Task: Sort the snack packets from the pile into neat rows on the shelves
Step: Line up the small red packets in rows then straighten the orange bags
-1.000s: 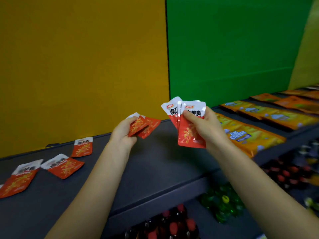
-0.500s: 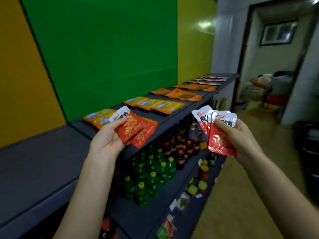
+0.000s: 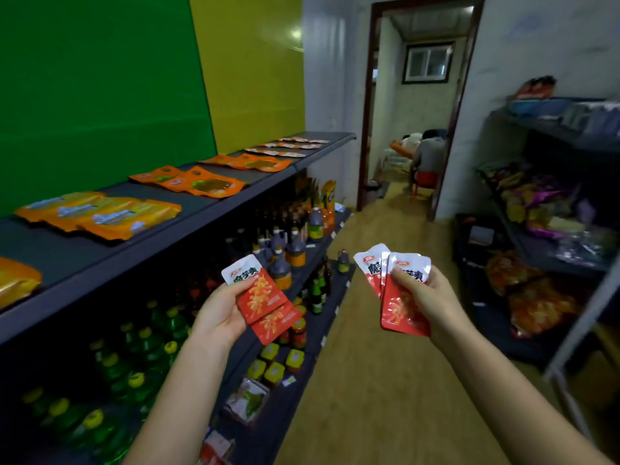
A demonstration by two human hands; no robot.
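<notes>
1. Fingers (image 3: 240, 287) of the left hand (image 3: 219, 317) pinch two overlapping red snack packets (image 3: 261, 297), held in the air in front of the shelved bottles (image 3: 296, 250).
2. The right hand (image 3: 427, 298) grips a fan of similar red packets (image 3: 401, 309), upright, above the floor (image 3: 369, 384).

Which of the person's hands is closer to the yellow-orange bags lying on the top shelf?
Left. The left hand, holding red packets, is by the shelving, below and right of the bags. The right hand is farther right, over the aisle floor.
</notes>
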